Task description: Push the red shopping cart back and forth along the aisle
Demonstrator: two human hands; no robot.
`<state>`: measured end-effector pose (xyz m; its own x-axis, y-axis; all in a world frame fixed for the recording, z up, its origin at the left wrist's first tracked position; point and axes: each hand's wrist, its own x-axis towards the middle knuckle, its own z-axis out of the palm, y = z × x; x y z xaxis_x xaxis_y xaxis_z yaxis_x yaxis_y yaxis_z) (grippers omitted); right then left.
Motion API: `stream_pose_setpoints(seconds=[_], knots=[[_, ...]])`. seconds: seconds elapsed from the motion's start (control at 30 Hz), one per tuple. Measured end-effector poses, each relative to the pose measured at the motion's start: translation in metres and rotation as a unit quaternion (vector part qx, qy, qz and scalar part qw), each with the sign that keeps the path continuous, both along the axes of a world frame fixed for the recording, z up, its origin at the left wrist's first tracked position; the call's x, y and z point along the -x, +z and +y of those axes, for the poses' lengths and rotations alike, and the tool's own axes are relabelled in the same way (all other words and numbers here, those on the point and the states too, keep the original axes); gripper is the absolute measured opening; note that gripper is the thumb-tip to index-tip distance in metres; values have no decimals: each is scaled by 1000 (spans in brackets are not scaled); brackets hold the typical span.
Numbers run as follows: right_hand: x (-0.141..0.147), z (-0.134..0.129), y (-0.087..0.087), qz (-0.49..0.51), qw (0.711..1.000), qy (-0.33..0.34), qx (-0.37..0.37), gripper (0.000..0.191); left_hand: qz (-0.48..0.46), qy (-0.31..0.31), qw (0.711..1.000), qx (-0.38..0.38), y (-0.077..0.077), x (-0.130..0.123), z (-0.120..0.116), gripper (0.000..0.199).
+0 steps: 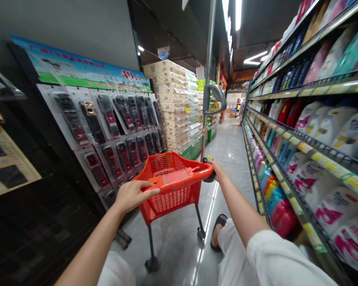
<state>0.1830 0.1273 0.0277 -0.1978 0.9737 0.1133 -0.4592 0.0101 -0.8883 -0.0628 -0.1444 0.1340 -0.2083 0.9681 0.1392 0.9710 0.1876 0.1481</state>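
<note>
A red plastic shopping cart point(173, 198) with a mesh basket stands on the floor in front of me. My left hand point(135, 194) is wrapped over the left part of its handle, the thumb lying along the top. At the right end of the handle, my right hand point(216, 169) closes around a black knob-like part point(209, 174); most of its fingers are hidden behind it. A tall metal pole point(209, 51) with a grey loop grip point(214, 99) rises beside the basket. The cart's basket shows nothing inside its visible part.
Packaged belts hang on a display rack point(107, 115) at the left. Behind it stand stacked tissue packs point(173, 107). Shelves of bottles point(304, 119) line the right side. A shiny tiled aisle point(229, 143) runs ahead between them. My foot in a black slipper point(217, 234) is beside the cart.
</note>
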Motion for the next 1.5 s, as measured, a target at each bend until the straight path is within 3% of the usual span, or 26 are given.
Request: stream_pose_setpoints(seconds=[0.13, 0.23, 0.33, 0.43, 0.57, 0.67, 0.83, 0.9, 1.0, 1.1, 1.2, 1.3, 1.4, 1.5], knots=[[-1, -17, -13, 85, 993, -78, 32, 34, 10, 35, 999, 5, -1, -2, 3, 64], [-12, -35, -13, 96, 983, -155, -12, 44, 11, 44, 999, 5, -1, -8, 5, 64], [-14, -62, -6, -26, 958, -273, -89, 44, 11, 35, 999, -6, -2, -18, 10, 63], [7, -106, -2, -182, 885, -391, -175, 35, 19, 22, 999, -23, -5, -31, 18, 62], [41, -162, -5, -284, 811, -371, -351, 28, 17, 26, 999, -27, -8, -49, 29, 67], [38, -163, -8, -307, 777, -329, -440, 29, 13, 36, 999, -25, -9, -56, 36, 73], [25, -136, -14, -269, 781, -480, -297, 26, 4, 32, 999, -3, -9, -58, 44, 68], [41, -146, -17, -261, 784, -478, -299, 28, 9, 49, 999, -1, -9, -58, 47, 69], [72, -173, -19, -262, 790, -422, -359, 34, 17, 59, 998, -5, -9, -55, 49, 72], [79, -176, -14, -256, 804, -388, -371, 35, 21, 36, 999, -3, -8, -49, 47, 74], [65, -160, -6, -233, 823, -433, -284, 28, 25, 29, 999, -4, -7, -46, 43, 75], [66, -157, -1, -217, 821, -489, -198, 27, 34, 43, 998, -4, -4, -45, 38, 78], [84, -176, -4, -248, 820, -433, -281, 32, 40, 55, 998, 6, 0, -38, 34, 80], [88, -183, -18, -252, 829, -364, -342, 40, 34, 39, 998, 20, 2, -26, 32, 75]])
